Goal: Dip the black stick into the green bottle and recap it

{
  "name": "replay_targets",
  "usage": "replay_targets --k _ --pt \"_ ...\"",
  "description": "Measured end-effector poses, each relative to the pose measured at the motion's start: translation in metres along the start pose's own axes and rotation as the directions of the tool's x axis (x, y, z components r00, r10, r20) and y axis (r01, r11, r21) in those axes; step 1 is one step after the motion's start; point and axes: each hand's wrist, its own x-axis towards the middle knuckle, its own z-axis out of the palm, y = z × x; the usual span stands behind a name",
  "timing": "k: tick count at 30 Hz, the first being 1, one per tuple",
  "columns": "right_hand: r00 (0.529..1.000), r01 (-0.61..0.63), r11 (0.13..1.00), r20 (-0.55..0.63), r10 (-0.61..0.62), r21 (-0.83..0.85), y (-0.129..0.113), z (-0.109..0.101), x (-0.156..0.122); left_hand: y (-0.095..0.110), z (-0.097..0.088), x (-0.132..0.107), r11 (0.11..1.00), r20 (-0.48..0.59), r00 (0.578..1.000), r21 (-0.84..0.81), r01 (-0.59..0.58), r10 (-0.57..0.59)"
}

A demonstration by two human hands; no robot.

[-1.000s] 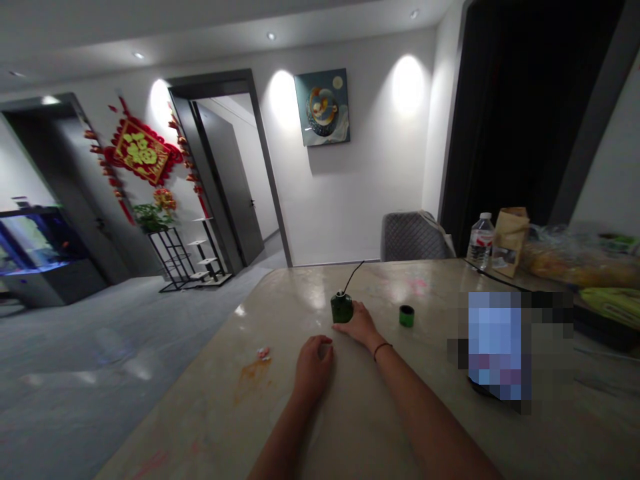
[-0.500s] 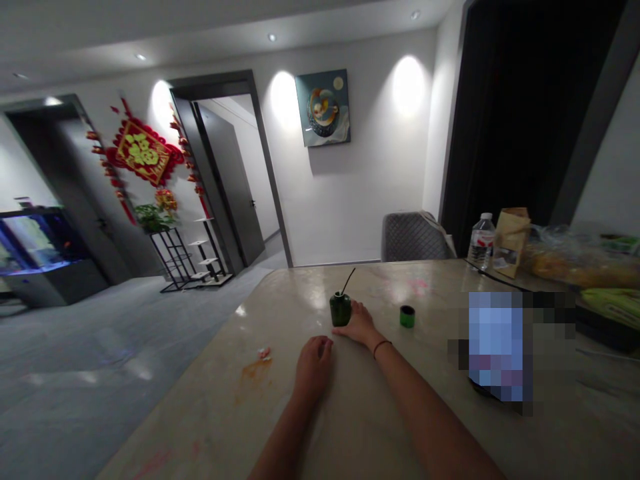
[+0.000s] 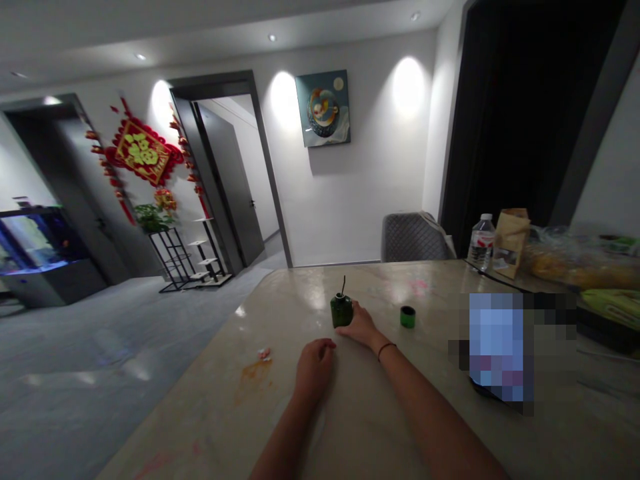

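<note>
A small dark green glass bottle (image 3: 341,313) stands upright on the table, a thin black stick (image 3: 344,285) poking out of its neck. My right hand (image 3: 361,327) grips the bottle from its right side, with the fingers partly hidden behind it. My left hand (image 3: 315,363) rests on the table in front of the bottle, apart from it. Its fingers are curled in, and nothing shows in them. To the right of my right hand sits a short green ring-shaped piece (image 3: 407,317) with a dark opening on top.
The table (image 3: 360,413) has an orange stain and a few small pinkish-white bits (image 3: 264,354) at left. A blurred-out screen-like object (image 3: 496,347) stands at right. Farther back are a water bottle (image 3: 481,241), a paper bag (image 3: 511,243) and plastic bags (image 3: 575,257). A grey chair (image 3: 417,237) stands beyond.
The black stick leaned to the right before; now it stands nearly upright and looks shorter. My right hand and the bottle have shifted very slightly. My left hand has hardly moved.
</note>
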Motion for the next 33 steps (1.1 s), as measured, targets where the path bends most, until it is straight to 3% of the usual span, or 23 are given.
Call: replay_targets --k 4,8,14,19,25,29,33 --pt "0.999 -0.032 0.999 0.004 0.032 -0.008 0.0 -0.0008 -0.0015 -0.0002 0.0006 -0.0005 1.0 -0.002 1.0 -0.015 0.019 -0.019" --pt "0.998 0.026 0.998 -0.06 -0.03 -0.063 -0.0032 -0.0015 -0.0038 0.0006 0.0011 -0.0004 1.0 0.002 1.0 0.0 0.007 -0.007" --pt "0.999 0.009 0.998 0.046 -0.006 -0.067 -0.0057 -0.0024 -0.0042 0.0009 0.0008 0.0006 1.0 0.002 1.0 0.012 -0.007 0.007" --pt "0.998 0.056 0.995 -0.03 -0.059 -0.082 -0.0061 -0.0016 -0.0048 -0.0003 0.0006 0.0004 1.0 0.007 1.0 0.011 -0.006 0.006" --pt "0.991 0.119 0.984 0.076 -0.11 -0.13 -0.0089 -0.0019 -0.0051 0.0002 0.0008 -0.0012 0.998 0.037 0.998 0.031 -0.051 0.05" --pt "0.998 0.067 0.997 0.015 -0.067 -0.039 -0.0049 -0.0024 -0.0054 -0.0004 0.0017 -0.0011 0.998 0.038 0.998 0.029 -0.058 0.057" --pt "0.998 0.013 0.996 -0.063 -0.018 -0.084 -0.0032 -0.0003 -0.005 -0.0005 0.002 -0.0012 0.998 0.033 0.998 0.036 -0.051 0.05"
